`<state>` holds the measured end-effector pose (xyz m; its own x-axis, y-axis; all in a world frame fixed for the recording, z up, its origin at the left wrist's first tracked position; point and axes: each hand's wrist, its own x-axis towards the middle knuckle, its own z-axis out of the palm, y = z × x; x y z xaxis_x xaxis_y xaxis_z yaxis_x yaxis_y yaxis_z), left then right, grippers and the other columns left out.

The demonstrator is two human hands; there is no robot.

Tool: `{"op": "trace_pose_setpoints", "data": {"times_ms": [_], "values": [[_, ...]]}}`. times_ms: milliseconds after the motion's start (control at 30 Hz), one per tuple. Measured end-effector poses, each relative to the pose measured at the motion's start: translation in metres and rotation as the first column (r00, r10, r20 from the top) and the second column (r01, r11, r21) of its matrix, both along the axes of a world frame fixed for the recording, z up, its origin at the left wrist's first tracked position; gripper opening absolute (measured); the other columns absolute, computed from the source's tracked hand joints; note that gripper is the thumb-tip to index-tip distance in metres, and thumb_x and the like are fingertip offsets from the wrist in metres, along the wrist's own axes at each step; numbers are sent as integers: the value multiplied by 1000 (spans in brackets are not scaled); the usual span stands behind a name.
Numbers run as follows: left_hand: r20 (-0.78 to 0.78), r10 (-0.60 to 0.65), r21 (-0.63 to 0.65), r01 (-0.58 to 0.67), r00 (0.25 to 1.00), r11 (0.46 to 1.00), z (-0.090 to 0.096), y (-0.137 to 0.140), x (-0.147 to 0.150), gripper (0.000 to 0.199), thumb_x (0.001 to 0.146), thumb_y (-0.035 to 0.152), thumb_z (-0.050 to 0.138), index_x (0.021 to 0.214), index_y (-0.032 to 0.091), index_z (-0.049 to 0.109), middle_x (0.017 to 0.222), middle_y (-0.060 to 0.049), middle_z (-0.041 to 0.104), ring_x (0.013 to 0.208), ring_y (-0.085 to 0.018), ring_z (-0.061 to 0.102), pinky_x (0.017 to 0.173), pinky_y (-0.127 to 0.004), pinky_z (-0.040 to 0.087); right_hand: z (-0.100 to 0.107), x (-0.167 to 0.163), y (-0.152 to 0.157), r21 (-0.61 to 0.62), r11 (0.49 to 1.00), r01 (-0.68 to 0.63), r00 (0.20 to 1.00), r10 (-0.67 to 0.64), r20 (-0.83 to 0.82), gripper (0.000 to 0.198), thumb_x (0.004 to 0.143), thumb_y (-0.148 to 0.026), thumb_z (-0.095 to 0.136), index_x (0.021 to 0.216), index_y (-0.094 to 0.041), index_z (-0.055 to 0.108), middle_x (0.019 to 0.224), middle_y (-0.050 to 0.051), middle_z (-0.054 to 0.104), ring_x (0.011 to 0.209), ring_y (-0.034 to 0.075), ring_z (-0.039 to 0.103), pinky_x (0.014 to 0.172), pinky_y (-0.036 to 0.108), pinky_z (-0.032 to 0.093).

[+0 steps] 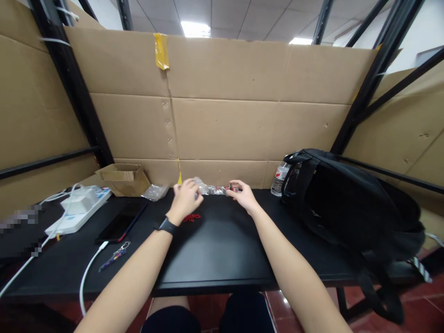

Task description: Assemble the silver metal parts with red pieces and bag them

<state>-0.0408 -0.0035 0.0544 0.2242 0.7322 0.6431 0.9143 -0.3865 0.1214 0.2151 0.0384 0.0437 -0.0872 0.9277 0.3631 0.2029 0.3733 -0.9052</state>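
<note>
My left hand [187,199], with a dark watch on its wrist, is over the far middle of the black table. Its fingers are curled, and whatever they may hold is hidden from me. A clear plastic bag [201,186] lies just beyond its fingertips. Below this hand, a red cord [191,217] lies bunched on the table. My right hand [243,196] has its thumb and fingers closed around a small red packet [230,188] at the back edge. Small shiny silver packets [217,190] form a row between the two hands, against the cardboard wall.
A black backpack [347,208] and a water bottle [278,179] stand on the right. Leftward are an open cardboard box [124,180], a clear wrapper [155,192], a phone [122,223] on a white cable, a keychain [114,256] and a power strip [78,217]. Cardboard walls surround the black table [215,259].
</note>
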Motion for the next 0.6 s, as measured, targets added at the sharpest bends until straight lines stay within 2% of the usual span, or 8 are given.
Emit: {"op": "trace_pose_setpoints", "data": {"times_ms": [67,133,233,300,367,467,600], "values": [[-82,-152,-103,144,985,984,-8,-5,27,9,86,22,53,82,21,61,109,-9,70,134,-30,42,104,-50,24,-4,4,6,94,995,39,994,-48,97,47,69,-33,80,113,-20,67,102,5,70,85,17,68,79,30,55],[-113,-261,-221,232,959,947,-16,-8,40,11,86,21,52,82,21,61,103,-8,72,137,-30,42,105,-51,23,-5,7,8,162,986,49,977,-81,197,44,70,-29,79,111,-20,68,99,4,72,88,17,68,86,32,53],[-113,-412,-394,340,904,854,-22,-8,36,15,90,26,51,85,23,65,102,-4,74,138,-29,43,108,-50,21,-2,11,3,214,977,1,929,-80,360,39,70,-24,79,108,-21,70,99,3,74,89,17,67,87,31,51],[-101,-493,-487,389,864,782,-23,-7,28,17,93,34,53,96,28,68,109,-2,74,140,-29,42,107,-48,22,2,13,-2,204,977,-64,892,-36,451,40,70,-23,79,109,-22,70,98,3,74,86,17,67,84,29,50],[-100,-525,-539,397,845,743,-23,-6,22,22,92,40,57,109,33,68,118,-1,72,141,-30,39,105,-48,24,5,16,-6,182,978,-103,860,-4,511,45,68,-24,80,112,-22,70,95,2,74,82,16,66,80,28,49],[-137,-515,-536,374,846,757,-23,-6,21,28,92,42,58,119,38,67,127,-1,67,140,-31,38,104,-49,26,11,19,-11,184,977,-108,835,-11,550,47,67,-25,82,112,-21,69,89,1,73,74,15,63,73,26,47],[-192,-491,-477,357,850,803,-25,-10,27,32,91,45,60,122,39,68,123,-5,63,131,-30,42,101,-47,30,16,21,-14,170,973,-158,829,37,559,42,68,-31,82,106,-21,69,85,-1,71,68,12,60,67,23,45]]}}
